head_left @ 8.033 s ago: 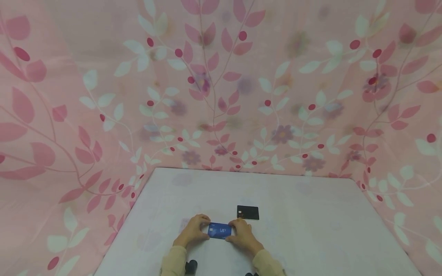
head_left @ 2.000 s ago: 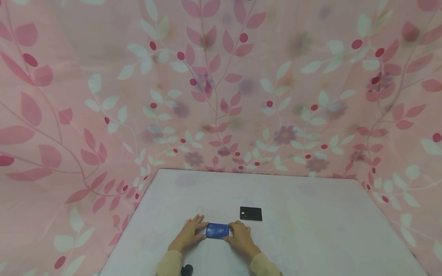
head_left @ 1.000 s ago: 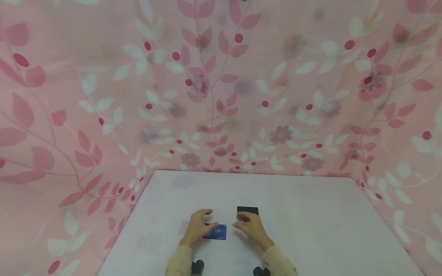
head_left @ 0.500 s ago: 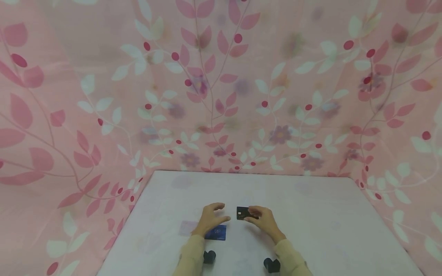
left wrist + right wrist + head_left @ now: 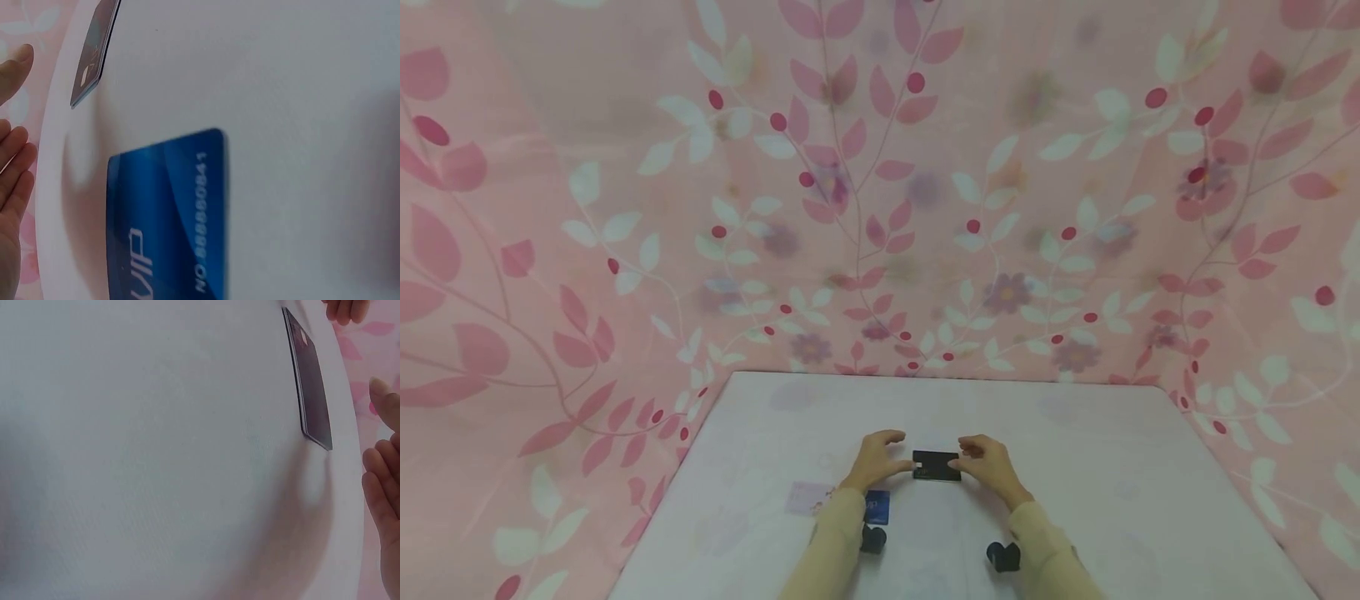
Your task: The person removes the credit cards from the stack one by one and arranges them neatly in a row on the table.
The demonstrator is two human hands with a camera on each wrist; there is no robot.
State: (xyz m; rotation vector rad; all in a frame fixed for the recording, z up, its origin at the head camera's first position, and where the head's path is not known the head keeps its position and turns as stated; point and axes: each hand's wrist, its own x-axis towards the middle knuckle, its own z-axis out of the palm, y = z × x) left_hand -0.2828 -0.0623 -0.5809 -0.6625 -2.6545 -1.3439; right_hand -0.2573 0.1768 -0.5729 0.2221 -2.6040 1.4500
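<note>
A black card (image 5: 937,466) lies flat on the white table (image 5: 1097,500). My left hand (image 5: 878,457) is at its left end and my right hand (image 5: 992,464) at its right end, fingers loosely curved towards the short edges. The wrist views show the black card (image 5: 95,53) (image 5: 309,384) with a small gap to the left fingers (image 5: 12,181) and the right fingers (image 5: 381,487), so neither hand grips it. A blue VIP card (image 5: 169,219) lies flat nearer to me, partly under my left sleeve (image 5: 877,505).
A pale pink card (image 5: 808,497) lies left of the blue one. Pink leaf-patterned cloth (image 5: 880,208) rises behind and on both sides of the table. Black wrist mounts (image 5: 1003,557) sit under my forearms.
Both hands have let go of the blue card and moved away from me to flank the black card. The blue card stays flat where it lay.
</note>
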